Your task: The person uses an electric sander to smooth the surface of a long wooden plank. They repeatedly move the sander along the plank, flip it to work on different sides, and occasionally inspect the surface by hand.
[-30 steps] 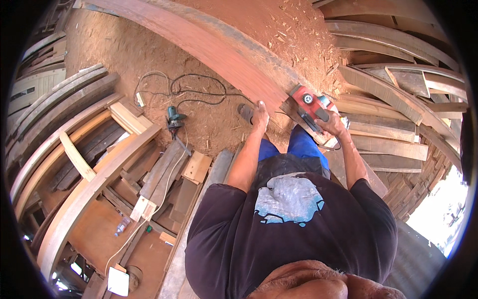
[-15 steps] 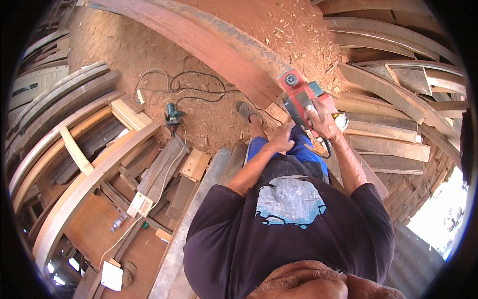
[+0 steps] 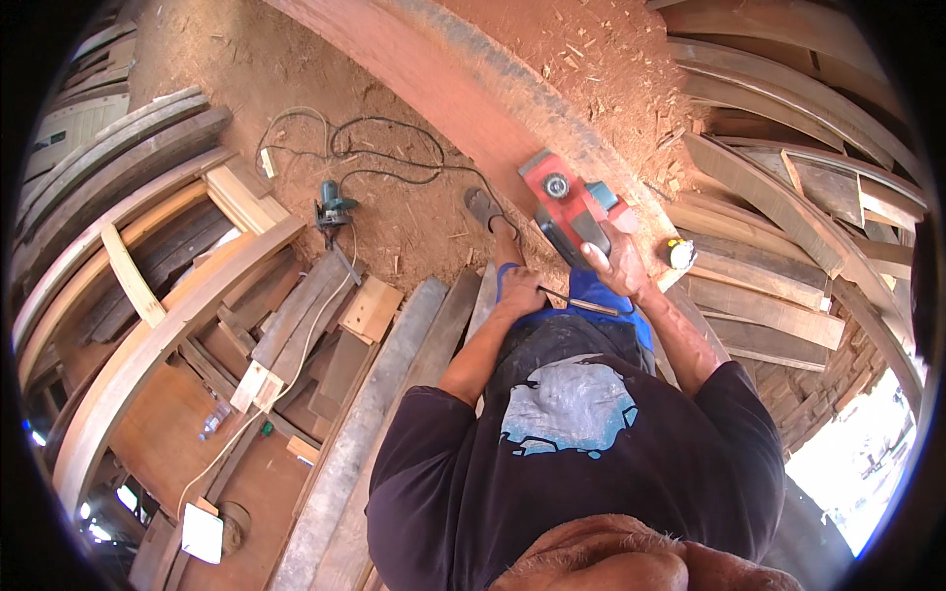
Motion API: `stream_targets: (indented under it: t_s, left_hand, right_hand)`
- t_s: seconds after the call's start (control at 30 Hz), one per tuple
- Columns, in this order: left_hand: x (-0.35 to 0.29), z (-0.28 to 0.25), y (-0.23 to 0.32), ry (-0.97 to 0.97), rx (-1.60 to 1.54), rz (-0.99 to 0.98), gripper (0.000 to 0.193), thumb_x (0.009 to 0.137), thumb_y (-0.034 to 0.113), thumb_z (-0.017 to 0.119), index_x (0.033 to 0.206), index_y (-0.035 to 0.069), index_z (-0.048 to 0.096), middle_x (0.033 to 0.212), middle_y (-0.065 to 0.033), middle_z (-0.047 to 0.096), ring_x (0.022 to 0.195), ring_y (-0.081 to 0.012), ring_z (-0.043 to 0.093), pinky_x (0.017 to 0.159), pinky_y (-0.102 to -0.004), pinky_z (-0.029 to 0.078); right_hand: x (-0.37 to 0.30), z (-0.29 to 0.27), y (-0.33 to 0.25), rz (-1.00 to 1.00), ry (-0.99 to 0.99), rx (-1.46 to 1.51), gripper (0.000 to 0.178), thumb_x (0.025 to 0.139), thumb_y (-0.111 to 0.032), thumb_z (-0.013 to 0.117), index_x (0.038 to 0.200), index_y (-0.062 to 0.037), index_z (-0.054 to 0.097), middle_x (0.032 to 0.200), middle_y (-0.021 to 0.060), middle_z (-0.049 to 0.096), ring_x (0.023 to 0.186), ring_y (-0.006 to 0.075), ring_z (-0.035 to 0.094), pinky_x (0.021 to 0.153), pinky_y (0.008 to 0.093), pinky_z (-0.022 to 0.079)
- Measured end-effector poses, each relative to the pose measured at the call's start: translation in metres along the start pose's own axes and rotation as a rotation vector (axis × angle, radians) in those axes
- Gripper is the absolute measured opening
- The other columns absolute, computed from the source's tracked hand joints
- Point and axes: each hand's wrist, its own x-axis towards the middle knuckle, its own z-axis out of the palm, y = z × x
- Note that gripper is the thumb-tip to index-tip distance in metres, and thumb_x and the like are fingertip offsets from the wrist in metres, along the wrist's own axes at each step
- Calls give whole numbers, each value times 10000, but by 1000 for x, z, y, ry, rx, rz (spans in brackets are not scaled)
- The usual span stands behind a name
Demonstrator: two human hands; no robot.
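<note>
A right hand (image 3: 619,268) grips the rear handle of a red electric planer (image 3: 572,209) resting on a long curved beam (image 3: 443,89). The left hand (image 3: 520,295) pinches a thin stick (image 3: 581,301). The planer looks heavy and rigid, best held by its handles.

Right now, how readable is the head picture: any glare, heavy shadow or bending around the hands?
In the head view, daylight is hard and even; the lower right corner blows out white. The fisheye bends the long reddish beam and the stacked planks near the rim. The right hand on the red power planer and the left hand holding a thin stick look sharp, not shadowed.
</note>
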Motion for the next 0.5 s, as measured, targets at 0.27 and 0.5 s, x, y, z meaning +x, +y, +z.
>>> stream_targets:
  t_s: [0.27,0.5]
  left_hand:
    - [-20,2,-70,194,-247,-329,270,741,257,691,986,148,655,1153,-171,575,1136,-385,498,990,-479,398]
    - [-14,-15,-88,269,-425,-461,239,776,291,701,958,143,659,1092,-176,616,1096,-386,544,958,-483,429]
  right_hand:
    - [99,24,-44,-87,78,-68,562,914,-514,563,1040,34,586,824,282,632,816,442,640,729,479,484]
    - [185,37,-96,-137,100,-111,577,919,-527,550,1069,27,602,861,293,645,864,438,652,765,479,498]
